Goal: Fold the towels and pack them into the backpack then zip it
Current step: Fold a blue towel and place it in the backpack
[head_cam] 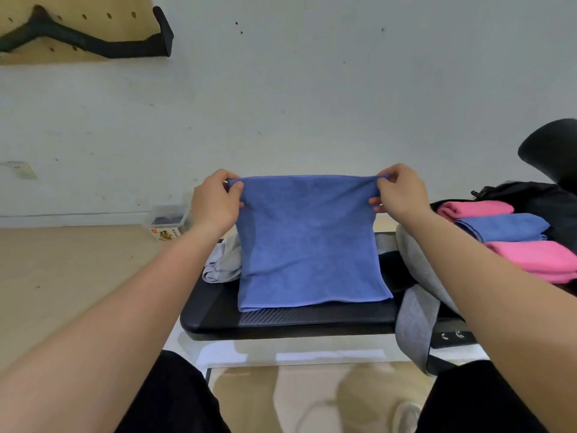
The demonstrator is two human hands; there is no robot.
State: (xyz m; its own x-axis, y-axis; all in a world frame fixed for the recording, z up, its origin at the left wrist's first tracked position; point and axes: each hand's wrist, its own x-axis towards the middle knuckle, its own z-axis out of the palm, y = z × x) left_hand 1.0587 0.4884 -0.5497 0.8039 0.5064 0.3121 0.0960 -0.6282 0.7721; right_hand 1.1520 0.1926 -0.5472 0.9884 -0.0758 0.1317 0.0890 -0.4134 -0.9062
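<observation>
A blue towel [309,242] hangs in front of me, its lower edge lying on the black table [281,320]. My left hand [214,201] pinches its upper left corner and my right hand [399,192] pinches the upper right corner, both raised above the table. At the right, folded towels lie stacked: a pink one [474,209], a blue one [502,226] and another pink one [537,257]. The black backpack [530,195] sits behind them at the far right. A crumpled grey towel [223,260] lies left of the hanging towel, partly hidden by it.
A grey cloth [415,320] drapes over the table's right front edge. A clear plastic box [168,221] stands on the floor by the white wall. A black chair back [552,148] rises at the far right. A pegboard [62,29] hangs at the top left.
</observation>
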